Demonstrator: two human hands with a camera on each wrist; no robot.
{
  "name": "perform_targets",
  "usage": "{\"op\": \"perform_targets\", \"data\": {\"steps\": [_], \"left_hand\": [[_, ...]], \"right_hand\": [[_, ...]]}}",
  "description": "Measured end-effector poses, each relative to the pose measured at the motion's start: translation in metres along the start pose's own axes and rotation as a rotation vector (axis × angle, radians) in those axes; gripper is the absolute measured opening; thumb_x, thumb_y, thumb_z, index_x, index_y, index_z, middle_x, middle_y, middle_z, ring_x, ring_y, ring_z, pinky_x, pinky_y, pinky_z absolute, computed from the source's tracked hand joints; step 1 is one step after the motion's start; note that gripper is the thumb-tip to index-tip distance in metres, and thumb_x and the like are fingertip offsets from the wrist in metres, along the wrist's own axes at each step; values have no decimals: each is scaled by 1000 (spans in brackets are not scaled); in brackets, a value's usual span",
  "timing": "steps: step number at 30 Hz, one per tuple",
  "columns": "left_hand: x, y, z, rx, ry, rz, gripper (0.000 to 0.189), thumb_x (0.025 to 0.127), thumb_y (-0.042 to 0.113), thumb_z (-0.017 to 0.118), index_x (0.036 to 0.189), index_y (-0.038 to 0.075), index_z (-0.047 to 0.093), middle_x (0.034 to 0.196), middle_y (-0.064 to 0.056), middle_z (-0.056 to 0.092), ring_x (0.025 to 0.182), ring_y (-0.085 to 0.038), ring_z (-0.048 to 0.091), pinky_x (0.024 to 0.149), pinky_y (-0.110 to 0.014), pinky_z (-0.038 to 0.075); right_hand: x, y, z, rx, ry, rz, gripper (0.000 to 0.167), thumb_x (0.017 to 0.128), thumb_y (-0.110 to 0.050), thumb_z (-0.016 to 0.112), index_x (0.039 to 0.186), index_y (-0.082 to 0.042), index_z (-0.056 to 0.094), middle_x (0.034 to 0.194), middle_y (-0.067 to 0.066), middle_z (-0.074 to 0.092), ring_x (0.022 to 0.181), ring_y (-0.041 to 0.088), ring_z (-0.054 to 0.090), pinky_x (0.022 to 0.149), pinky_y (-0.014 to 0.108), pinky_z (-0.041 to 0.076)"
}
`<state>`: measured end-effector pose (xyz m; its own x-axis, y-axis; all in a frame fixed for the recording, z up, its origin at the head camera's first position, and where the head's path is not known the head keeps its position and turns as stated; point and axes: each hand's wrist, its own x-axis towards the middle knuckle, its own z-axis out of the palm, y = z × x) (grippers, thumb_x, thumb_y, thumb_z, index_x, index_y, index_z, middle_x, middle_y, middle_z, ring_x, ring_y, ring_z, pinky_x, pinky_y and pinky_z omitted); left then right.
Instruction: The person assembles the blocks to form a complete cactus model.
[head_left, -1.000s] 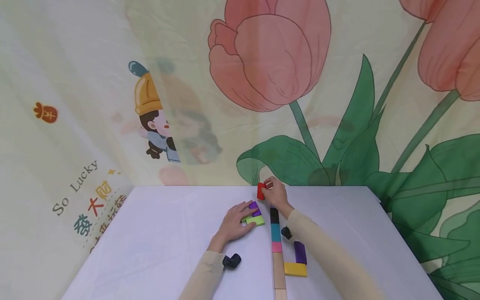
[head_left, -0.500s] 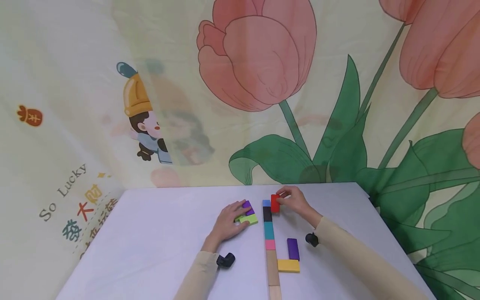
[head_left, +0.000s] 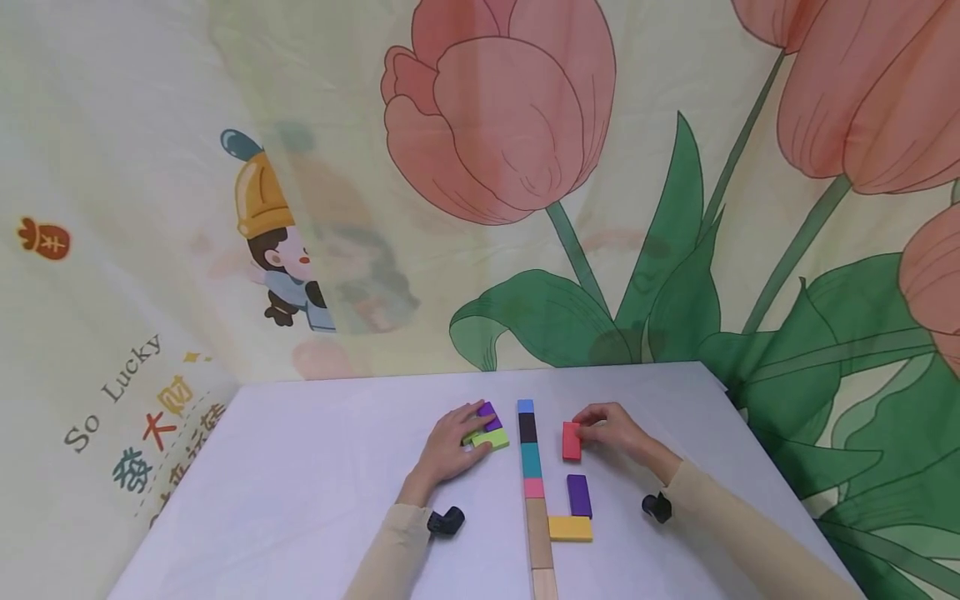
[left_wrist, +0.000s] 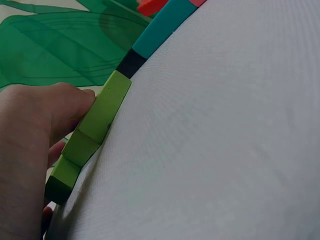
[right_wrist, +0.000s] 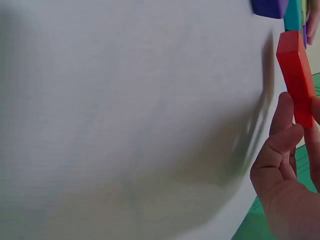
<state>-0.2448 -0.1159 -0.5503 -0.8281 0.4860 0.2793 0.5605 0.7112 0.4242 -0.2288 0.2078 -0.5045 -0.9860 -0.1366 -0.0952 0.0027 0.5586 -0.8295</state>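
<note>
My right hand [head_left: 617,429] pinches a red block [head_left: 571,442] between thumb and fingers, to the right of a row of blocks. The right wrist view has this red block [right_wrist: 296,75] held tilted, apart from the white surface. Over to the left of the row, my left hand [head_left: 447,446] rests on a small group: a light green block [head_left: 491,439] in front and a purple block [head_left: 490,414] behind. Its thumb touches the green piece [left_wrist: 105,110] in the left wrist view, with fingers partly hidden behind the group.
The row runs away from me: wood-coloured [head_left: 537,533], pink [head_left: 533,487], teal [head_left: 531,460], black [head_left: 527,427] and blue [head_left: 526,406]. Right of it, a yellow block [head_left: 570,528] touches its side and a dark purple block [head_left: 579,496] adjoins the yellow one. Printed curtains [head_left: 360,167] hang behind.
My right hand has carried the red block from beyond the row's far end to its right side and nearer to me. My left hand stays on the green and purple blocks.
</note>
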Motion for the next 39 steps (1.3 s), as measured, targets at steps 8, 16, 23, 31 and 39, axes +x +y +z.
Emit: {"op": "perform_targets", "data": {"steps": [8, 16, 23, 31, 39], "left_hand": [[2, 0, -1, 11, -2, 12, 52, 92, 45, 58, 139, 23, 59, 154, -4, 42, 141, -31, 36, 115, -54, 28], [3, 0, -1, 18, -2, 4, 53, 91, 45, 58, 139, 23, 58, 154, -3, 42, 142, -30, 36, 115, -52, 27], [2, -1, -1, 18, -2, 6, 53, 91, 45, 57, 139, 23, 58, 154, -3, 41, 142, -30, 36, 115, -53, 28], [2, -2, -1, 16, -2, 4, 53, 91, 44, 58, 139, 22, 59, 154, -2, 42, 142, -29, 37, 115, -51, 28], [1, -2, 0, 1, 2, 2, 52, 91, 43, 59, 138, 22, 60, 154, -3, 42, 142, -29, 36, 115, -52, 27]], "right_hand": [[-9, 6, 2, -1, -36, 42, 15, 89, -3, 68, 103, 0, 70, 96, 7, 65, 79, 17, 62, 74, 31, 58], [-8, 7, 4, -12, -48, 47, 16, 89, -4, 69, 105, -1, 70, 96, 7, 65, 79, 17, 60, 71, 30, 57], [-8, 7, 7, -5, -50, 52, 17, 89, -4, 69, 105, 0, 70, 95, 6, 66, 78, 17, 60, 70, 29, 55], [-9, 9, 9, -20, -52, 33, 17, 88, -3, 70, 105, 1, 70, 97, 7, 66, 79, 17, 60, 70, 30, 56], [-11, 10, 10, -30, -48, 22, 18, 88, -4, 70, 105, 1, 70, 96, 6, 66, 78, 16, 59, 70, 32, 56]]}}
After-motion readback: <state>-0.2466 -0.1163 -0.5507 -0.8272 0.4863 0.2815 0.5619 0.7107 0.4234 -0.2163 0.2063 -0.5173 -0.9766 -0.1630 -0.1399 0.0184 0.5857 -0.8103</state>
